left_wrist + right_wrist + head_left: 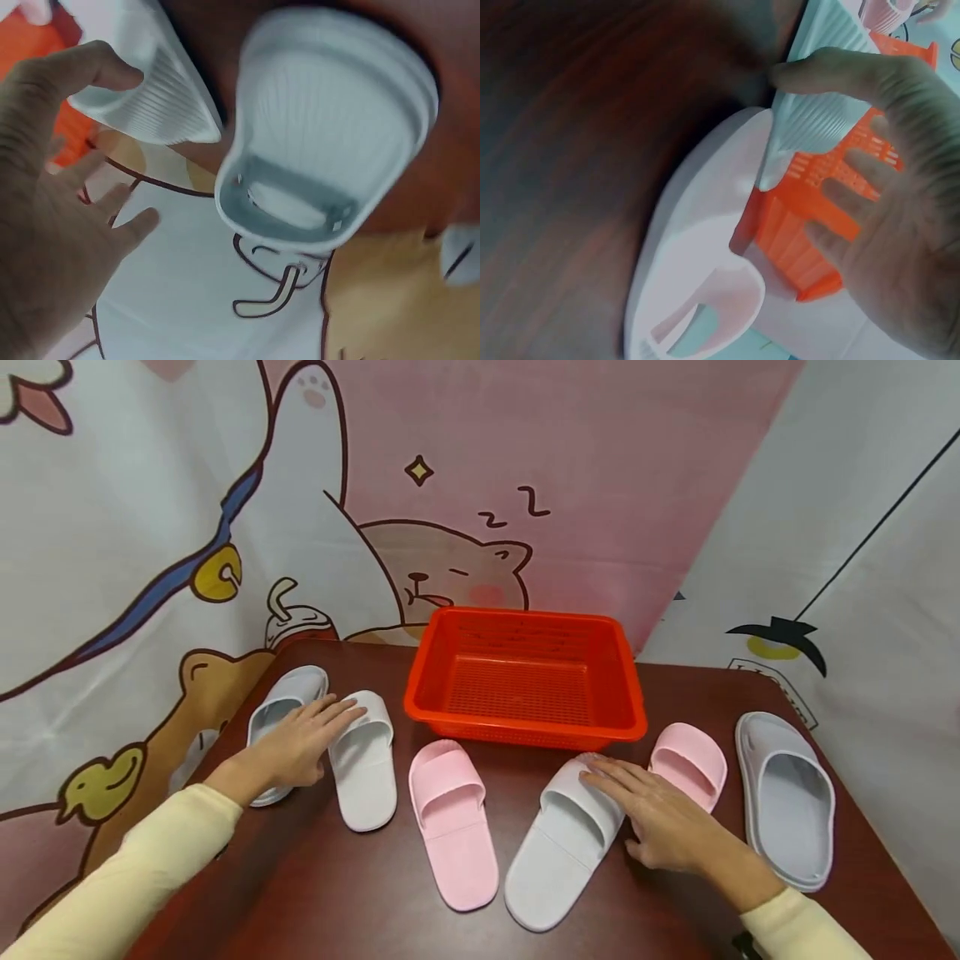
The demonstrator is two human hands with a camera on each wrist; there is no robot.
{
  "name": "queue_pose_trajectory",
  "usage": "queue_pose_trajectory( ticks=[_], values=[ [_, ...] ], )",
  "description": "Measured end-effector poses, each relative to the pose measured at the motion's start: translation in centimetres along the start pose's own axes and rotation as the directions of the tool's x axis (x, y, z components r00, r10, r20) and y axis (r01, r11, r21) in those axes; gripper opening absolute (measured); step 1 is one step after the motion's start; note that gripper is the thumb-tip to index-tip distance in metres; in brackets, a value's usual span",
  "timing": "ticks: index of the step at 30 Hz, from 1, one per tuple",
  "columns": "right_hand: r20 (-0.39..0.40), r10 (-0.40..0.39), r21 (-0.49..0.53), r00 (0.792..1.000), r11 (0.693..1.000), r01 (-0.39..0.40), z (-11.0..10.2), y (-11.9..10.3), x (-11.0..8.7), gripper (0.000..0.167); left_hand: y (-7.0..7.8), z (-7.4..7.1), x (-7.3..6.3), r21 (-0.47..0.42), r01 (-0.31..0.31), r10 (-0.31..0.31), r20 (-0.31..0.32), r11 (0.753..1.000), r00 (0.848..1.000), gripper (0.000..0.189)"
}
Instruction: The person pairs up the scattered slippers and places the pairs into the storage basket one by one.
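Note:
My left hand (300, 745) hovers with fingers extended over the gap between a grey clog (303, 683) and a white slipper (366, 793). In the left wrist view the thumb lies over the white slipper (176, 101), with the clog (322, 120) beside it; nothing is gripped. My right hand (663, 817) reaches over the strap of a larger white slipper (551, 872), fingers fairly straight. Whether its fingertips touch that strap I cannot tell. Partly behind this hand is a pink slipper (693, 758), close by in the right wrist view (697, 217).
A red plastic basket (525, 728) stands at the back middle of the dark brown table (337, 893). Another pink slipper (459, 864) lies at the centre, and a second grey clog (795, 818) near the right edge. Behind hangs a cartoon-printed cloth (600, 468).

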State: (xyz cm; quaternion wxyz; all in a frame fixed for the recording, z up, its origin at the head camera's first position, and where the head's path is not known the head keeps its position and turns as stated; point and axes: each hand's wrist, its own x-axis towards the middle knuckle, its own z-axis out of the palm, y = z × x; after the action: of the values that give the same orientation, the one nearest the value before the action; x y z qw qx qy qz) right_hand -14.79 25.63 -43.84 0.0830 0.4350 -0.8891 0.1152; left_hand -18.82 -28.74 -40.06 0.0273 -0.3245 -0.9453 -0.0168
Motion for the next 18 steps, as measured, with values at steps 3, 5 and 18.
queue_pose_trajectory(
  ticks=[3, 5, 18],
  values=[
    [0.018, -0.011, -0.006, 1.0, 1.0, 0.011, 0.0, 0.0, 0.5, 0.105, -0.9, 0.1, 1.3, 0.074, -0.046, 0.044, 0.02, 0.996, 0.999, 0.1],
    [0.028, -0.015, -0.004, 0.999, 1.0, 0.015, 0.0, -0.1, 0.9, 0.105, -1.4, 0.2, 2.2, 0.117, -0.078, 0.075, 0.031, 0.99, 0.997, 0.105],
    [0.164, 0.004, -0.027, 0.986, 1.0, 0.001, -0.6, -0.5, 2.9, 0.107, -2.9, 2.4, 4.6, 0.269, -0.206, 0.171, 0.147, 0.941, 0.974, 0.121]
  ],
)
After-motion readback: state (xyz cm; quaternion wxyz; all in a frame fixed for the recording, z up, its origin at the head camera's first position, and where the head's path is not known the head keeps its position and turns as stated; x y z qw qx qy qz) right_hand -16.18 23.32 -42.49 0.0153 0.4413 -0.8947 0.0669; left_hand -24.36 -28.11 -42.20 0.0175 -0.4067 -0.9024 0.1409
